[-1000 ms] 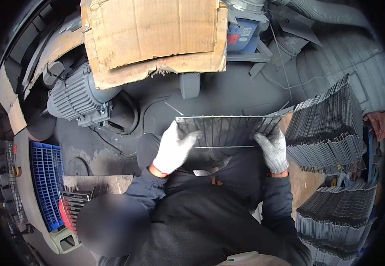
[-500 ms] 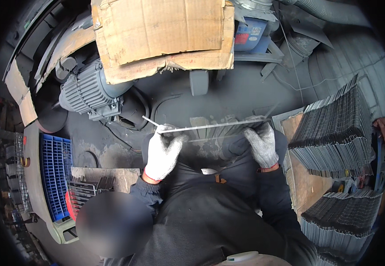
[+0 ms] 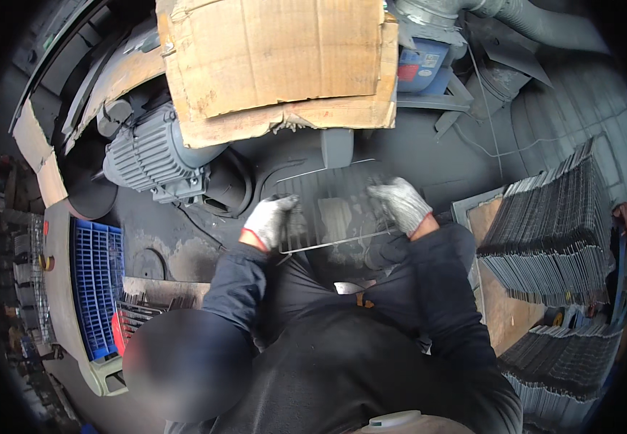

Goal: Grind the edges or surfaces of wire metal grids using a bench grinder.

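A thin metal wire rack hangs in front of my lap, its face now showing, with a pale near rim and faint bars blurred by motion. My left hand, in a white knit glove with a red cuff, is closed on its left side. The right hand, in a matching glove, grips the opposite side with its fingers curled over the edge. Parts of the fingers are dark and smeared, so their exact hold is hard to make out.
Tall stacks of wire racks stand on a wooden board at my right. A grey ribbed motor sits ahead on the left, beside cardboard sheets. At the left are a blue plastic crate and several dark racks.
The rack has turned from nearly edge-on to face-on, its near rim dropping toward my lap. My left hand has moved lower in the picture, and the right has shifted slightly left and up.
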Tool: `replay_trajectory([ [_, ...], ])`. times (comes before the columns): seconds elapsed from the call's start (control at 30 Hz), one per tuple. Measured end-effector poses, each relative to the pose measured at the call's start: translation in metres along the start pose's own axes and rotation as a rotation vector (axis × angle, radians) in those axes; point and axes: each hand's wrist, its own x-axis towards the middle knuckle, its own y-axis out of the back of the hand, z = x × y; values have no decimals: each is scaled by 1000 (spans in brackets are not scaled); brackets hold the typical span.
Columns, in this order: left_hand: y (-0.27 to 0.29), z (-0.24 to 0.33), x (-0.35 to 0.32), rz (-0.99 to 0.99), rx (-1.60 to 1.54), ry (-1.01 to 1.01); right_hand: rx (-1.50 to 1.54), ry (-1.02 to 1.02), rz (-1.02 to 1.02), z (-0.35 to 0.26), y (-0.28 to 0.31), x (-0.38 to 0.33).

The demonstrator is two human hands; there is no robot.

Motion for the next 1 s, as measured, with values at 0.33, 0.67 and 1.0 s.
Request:
replay_trajectory([
  [0.33,-34,50,25,-181,-171,159,-472,369,46,-19,59,-4],
  [0.67,-142,42,-101,-556,-127,-74,530,-28,413,-89,116,-168],
  [1.0,-122,56,-191,-240,926,-916,-345,630,478,-152,32,-155],
])
